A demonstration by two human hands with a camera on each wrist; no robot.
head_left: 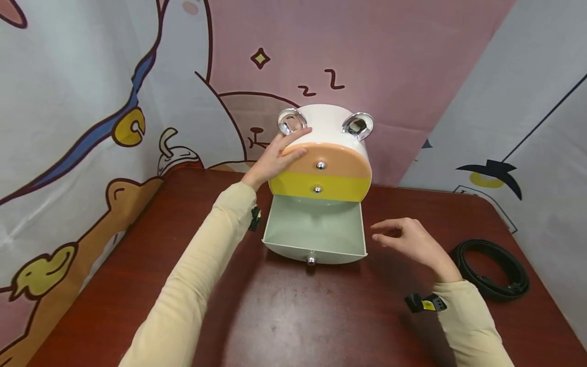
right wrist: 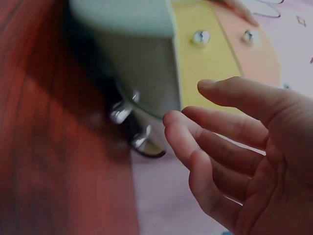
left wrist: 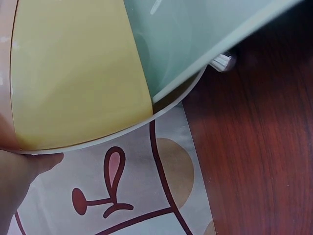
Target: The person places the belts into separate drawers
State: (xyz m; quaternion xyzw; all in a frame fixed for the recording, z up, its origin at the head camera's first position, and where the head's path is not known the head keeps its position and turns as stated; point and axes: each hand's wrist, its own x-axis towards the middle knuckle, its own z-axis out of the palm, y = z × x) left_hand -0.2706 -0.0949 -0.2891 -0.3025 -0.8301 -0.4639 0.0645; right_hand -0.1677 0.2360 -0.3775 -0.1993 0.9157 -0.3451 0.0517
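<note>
A small frog-like chest of drawers [head_left: 326, 122] with a white top and two chrome eyes stands at the back of the table. Its bottom pale green drawer [head_left: 312, 229] is pulled out and bare inside. Above it the yellow drawer [head_left: 293, 186] and the orange drawer [head_left: 346, 160] are closed, each with a round silver knob. My left hand [head_left: 273, 160] rests against the chest's upper left side, fingers extended over the white top and thumb along the orange front. To the right of the pulled-out drawer, my right hand [head_left: 415, 242] hovers with loosely bent fingers, holding nothing.
A coiled black belt [head_left: 515, 275] lies on the dark red wooden table [head_left: 284, 316] at the right, beside my right wrist. Cartoon-printed cloth [head_left: 390, 61] hangs close behind the chest and along both sides of the table.
</note>
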